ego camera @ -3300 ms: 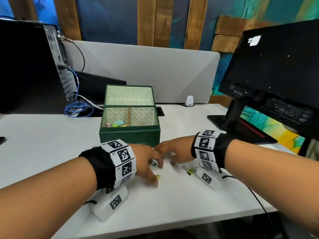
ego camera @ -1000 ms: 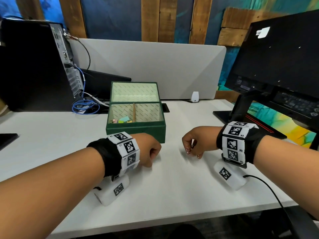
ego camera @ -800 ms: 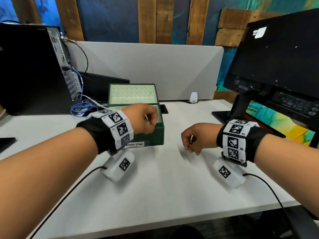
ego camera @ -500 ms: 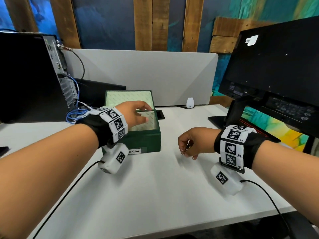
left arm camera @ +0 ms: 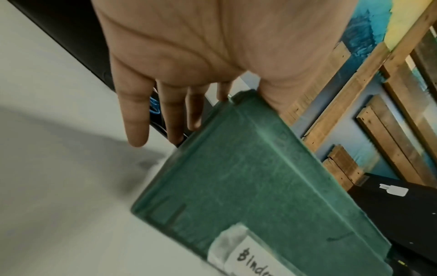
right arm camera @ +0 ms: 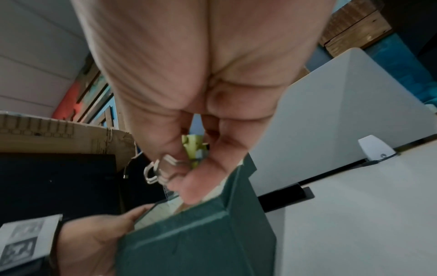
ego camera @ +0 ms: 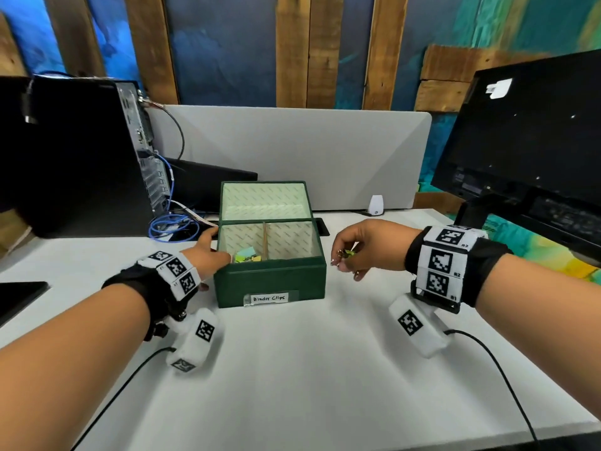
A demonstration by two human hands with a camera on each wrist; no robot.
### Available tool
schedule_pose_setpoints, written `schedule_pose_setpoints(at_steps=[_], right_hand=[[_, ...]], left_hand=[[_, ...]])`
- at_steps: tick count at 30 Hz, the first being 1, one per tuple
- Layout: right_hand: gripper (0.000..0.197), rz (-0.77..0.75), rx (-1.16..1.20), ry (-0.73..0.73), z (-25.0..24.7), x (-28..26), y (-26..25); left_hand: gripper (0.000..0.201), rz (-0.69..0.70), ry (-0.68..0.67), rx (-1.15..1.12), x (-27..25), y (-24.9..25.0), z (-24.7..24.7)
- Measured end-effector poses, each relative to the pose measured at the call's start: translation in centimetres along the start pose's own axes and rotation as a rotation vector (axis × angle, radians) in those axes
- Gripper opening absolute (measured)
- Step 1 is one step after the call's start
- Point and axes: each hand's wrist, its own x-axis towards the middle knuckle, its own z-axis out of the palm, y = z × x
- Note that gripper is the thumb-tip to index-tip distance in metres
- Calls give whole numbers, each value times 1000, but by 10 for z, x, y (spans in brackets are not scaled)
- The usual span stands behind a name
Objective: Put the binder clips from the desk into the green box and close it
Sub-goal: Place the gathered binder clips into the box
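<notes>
The green box point(ego camera: 270, 281) stands open mid-desk, its lid point(ego camera: 264, 200) upright behind it and a "Binder Clips" label on the front. Several coloured binder clips point(ego camera: 247, 257) lie in its left compartment; the right compartment looks empty. My left hand point(ego camera: 208, 255) holds the box's left wall point(left arm camera: 236, 168), its fingers point(left arm camera: 134, 112) straight along the outside and the thumb over the rim. My right hand point(ego camera: 341, 258) hovers just right of the box at rim height. It pinches a yellow-green binder clip point(right arm camera: 194, 147) with silver wire handles point(right arm camera: 156, 171).
A black computer tower point(ego camera: 74, 154) and coiled blue cable point(ego camera: 172, 224) stand back left. A monitor point(ego camera: 527, 141) on its stand fills the right. A grey divider panel point(ego camera: 292, 151) and a small white device point(ego camera: 376, 205) line the back. Wrist cables trail over the white desk point(ego camera: 309, 369).
My left hand has come off the top of the box and now holds its left wall. My right hand has lifted toward the box with the clip.
</notes>
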Motion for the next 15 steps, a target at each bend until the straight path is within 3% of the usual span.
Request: schedule_pose_setpoints(at_steps=[8,15], right_hand=[[23,-70,88,126,-4,43,-44],[23,34,54,6,25,71,-52]], left_hand=[[95,-8,-97,-23,-10,-11,-4],[95,53,-168,28,-25,-22,-14]])
